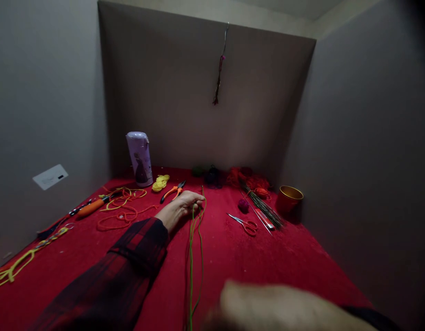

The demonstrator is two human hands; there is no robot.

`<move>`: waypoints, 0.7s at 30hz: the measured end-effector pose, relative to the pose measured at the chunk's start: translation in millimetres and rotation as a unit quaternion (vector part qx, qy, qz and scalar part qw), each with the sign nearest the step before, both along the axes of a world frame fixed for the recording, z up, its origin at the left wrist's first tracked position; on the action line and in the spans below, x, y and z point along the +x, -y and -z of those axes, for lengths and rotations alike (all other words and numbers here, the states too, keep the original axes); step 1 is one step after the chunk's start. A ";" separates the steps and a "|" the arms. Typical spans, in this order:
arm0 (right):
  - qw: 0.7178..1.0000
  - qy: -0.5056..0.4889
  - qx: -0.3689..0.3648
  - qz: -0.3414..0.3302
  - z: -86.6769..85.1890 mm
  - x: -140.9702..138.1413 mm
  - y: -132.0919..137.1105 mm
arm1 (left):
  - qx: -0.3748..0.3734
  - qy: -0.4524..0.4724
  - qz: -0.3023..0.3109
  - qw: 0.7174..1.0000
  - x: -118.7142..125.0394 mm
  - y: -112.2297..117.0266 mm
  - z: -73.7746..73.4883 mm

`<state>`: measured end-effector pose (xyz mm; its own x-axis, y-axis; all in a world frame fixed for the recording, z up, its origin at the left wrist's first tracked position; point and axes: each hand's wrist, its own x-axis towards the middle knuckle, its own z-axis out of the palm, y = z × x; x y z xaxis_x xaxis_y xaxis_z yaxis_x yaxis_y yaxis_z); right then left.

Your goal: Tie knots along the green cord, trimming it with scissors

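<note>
My left hand (189,202) is stretched forward over the red cloth, its fingers pinched on green cords (191,248). The cords run from the fingertips down towards me and leave the view at the bottom. Just past the fingertips a thin pin or nail (202,188) seems to stand up from the cloth. My right hand (253,303) is a blurred shape low in the picture, near the lower end of the cords; its fingers are smeared, and whether it holds a cord does not show.
Scissors (245,224), a purple yarn ball (243,205), a bundle of thin stems (263,207) and a gold-rimmed cup (290,197) lie right. Pliers (172,191), yellow yarn (160,183), a lilac canister (139,158) and orange cords (124,220) are left. A braided strand (219,76) hangs behind.
</note>
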<state>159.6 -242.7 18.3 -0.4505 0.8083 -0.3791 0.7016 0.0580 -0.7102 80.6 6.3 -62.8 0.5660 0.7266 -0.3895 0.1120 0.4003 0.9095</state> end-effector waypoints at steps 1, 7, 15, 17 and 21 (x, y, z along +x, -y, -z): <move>1.000 0.011 0.017 0.017 -0.6 6.8 -14.6 | -0.003 0.005 0.000 1.000 0.2 -1.1 1.4; 0.822 0.285 0.391 0.299 37.9 58.1 -125.2 | 0.024 0.008 -0.003 1.000 0.6 -3.3 5.7; 0.892 -0.225 0.112 0.375 71.2 51.6 -197.3 | 0.083 -0.014 -0.002 0.996 4.2 3.1 0.9; 0.891 -0.278 0.038 0.356 75.8 45.3 -204.5 | 0.098 -0.028 -0.009 0.995 4.6 4.6 0.7; 0.919 -0.221 0.037 0.323 85.4 44.9 -209.4 | 0.117 -0.059 -0.013 0.991 4.4 5.1 2.8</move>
<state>204.5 -33.3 -67.1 0.0358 0.9776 -0.2075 0.2500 -0.2098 -0.9452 85.1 1.2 -65.5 0.5074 0.8183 -0.2699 0.2151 0.1830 0.9593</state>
